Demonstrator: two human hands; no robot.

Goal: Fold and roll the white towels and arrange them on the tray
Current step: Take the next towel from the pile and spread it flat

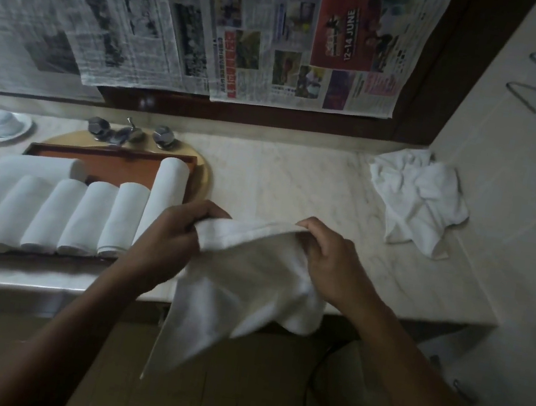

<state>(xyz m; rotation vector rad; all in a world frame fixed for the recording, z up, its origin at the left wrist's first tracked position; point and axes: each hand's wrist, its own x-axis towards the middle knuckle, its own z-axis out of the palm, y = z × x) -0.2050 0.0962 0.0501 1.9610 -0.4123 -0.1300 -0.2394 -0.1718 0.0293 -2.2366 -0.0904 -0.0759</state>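
A: Where's the unfolded towel?
B: The loose towel [249, 279] hangs at centre, held up by its top edge, spread but slack, its lower corner drooping toward 7 o'clock.
A: And the finished ones?
B: Rolled towels [92, 216] lie side by side on the brown tray [116, 166] at 9 o'clock, one crosswise behind them. A crumpled heap [419, 196] of white towels sits at 2 o'clock.

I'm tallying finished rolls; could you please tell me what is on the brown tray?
Rolled white towels lie side by side on the tray, with another roll crosswise behind them. They hide most of its floor, and the row leaves the frame leftward.
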